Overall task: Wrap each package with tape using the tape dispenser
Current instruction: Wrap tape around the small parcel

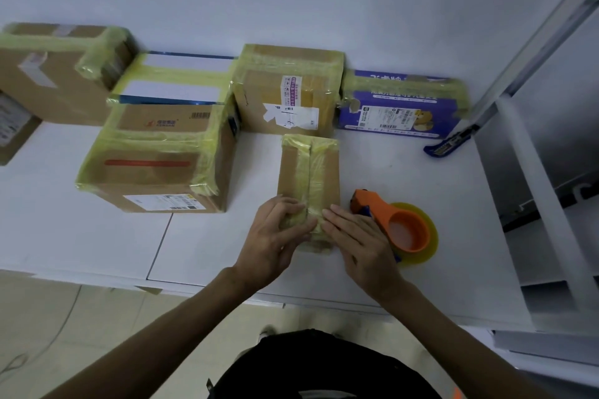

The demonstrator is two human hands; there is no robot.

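purple box (402,104), back right of bench: large white Chinese characters, upside down, too blurred to read | white shipping label (389,118) on it: barcodes, print too small | large brown box (155,155), left of centre: red logo, barcode, illegible

Both forearms extended forward from the near side, left hand (275,233) palm down, fingers apparently slightly bent, right hand (359,238) flat, fingers straight, fingertips nearly meeting

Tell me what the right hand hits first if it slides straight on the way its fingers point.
Its fingers point forward and left across the small tape-wrapped cardboard box. The right hand would likely first meet the fingertips of the left hand, close ahead on the taped seam.
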